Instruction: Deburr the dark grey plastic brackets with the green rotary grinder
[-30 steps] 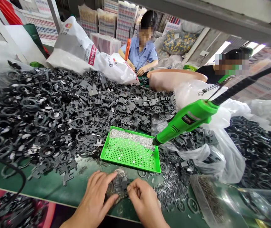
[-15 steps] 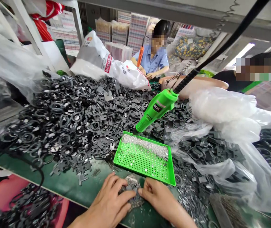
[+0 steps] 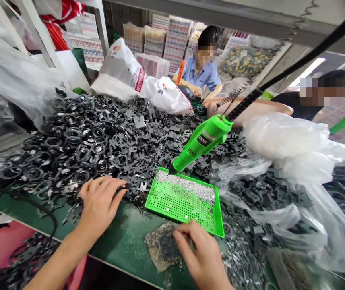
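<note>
Our hands well apart, working at the edge of a heap of tiny silver parts and a black pile

Our right hand [image 3: 201, 251] has its fingertips [image 3: 180, 233] at a rough, glittering heap of tiny silver parts [image 3: 155, 249] with dark stamped pieces [image 3: 169, 246] on it, lying flat on the green work mat [image 3: 124, 231]. Our left hand [image 3: 100, 205], at 10 o'clock from it, reaches into a black pile of stamped pieces [image 3: 136, 153] and rings [image 3: 83, 153]; we cannot tell whether either hand grips anything. At 12 o'clock sits a green perforated tray [image 3: 178, 209], silver parts banked along its far side, a green DDK electric tool [image 3: 202, 141] beside its corner. Beyond, at 1 o'clock, a clear plastic bag [image 3: 284, 137]; at 12 o'clock, a co-worker in a blue shirt [image 3: 198, 76]
</note>
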A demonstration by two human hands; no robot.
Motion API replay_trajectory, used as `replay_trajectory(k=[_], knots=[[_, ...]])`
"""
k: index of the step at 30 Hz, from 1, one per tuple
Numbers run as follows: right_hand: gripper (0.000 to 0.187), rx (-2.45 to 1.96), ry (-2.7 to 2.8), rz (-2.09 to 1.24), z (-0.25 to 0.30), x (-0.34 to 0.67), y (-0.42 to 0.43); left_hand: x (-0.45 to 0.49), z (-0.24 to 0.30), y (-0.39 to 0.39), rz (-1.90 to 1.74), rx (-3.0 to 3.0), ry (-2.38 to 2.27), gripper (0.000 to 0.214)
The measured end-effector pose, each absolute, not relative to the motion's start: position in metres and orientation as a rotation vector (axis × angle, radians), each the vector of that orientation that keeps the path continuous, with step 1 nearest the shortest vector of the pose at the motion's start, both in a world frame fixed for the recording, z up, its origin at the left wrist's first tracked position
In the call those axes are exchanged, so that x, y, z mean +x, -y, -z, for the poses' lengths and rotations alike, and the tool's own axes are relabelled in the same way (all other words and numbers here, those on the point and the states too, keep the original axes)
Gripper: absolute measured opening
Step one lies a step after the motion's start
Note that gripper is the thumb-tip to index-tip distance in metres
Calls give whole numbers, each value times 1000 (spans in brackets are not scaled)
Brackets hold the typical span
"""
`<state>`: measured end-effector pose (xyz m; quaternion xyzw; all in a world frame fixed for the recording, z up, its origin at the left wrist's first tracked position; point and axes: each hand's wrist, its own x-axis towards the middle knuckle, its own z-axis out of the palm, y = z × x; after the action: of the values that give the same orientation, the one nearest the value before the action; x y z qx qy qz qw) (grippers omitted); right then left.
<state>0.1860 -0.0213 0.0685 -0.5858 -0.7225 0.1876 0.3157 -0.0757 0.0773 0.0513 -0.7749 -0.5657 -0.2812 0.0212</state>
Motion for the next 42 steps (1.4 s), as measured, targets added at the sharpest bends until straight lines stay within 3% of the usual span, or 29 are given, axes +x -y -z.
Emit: replay_trajectory(k=[2, 7, 11, 14, 19, 23, 28, 34, 36, 40, 42], knots=[[12, -1407, 1990, -367, -78, 172, 9, -61, -54, -74, 1041, -2512, 1648, 20], [39, -1325, 2207, -147, -87, 152, -27, -31, -63, -68, 1248, -2970, 1577, 22], [31, -1279, 2199, -298, -78, 160, -37, -22, -62, -65, 1302, -3113, 1701, 27], [22, -1342, 2061, -396, -67, 172, -33, -24, -58, -64, 1320, -3152, 1877, 48], [17, -1482, 1911, -537, -56, 182, -27, -23, -52, -63, 1206, -3219, 1939, 29], [19, -1509, 1867, -636, -54, 180, -27, -17, -55, -65, 1195, -3235, 2000, 48], [20, -1582, 1892, -672, -51, 179, -23, -13, -59, -69, 1264, -3197, 1918, 16], [45, -1466, 2006, -434, -58, 173, -22, -5, -60, -74, 1329, -3111, 1762, 19], [40, -1480, 2051, -376, -58, 172, -25, -5, -61, -75, 1323, -3111, 1716, 19], [8, -1588, 2056, -303, -55, 173, -30, -11, -65, -78, 1329, -3042, 1692, 20], [9, -1604, 2035, -344, -55, 172, -30, -15, -67, -78, 1276, -3039, 1666, 21]])
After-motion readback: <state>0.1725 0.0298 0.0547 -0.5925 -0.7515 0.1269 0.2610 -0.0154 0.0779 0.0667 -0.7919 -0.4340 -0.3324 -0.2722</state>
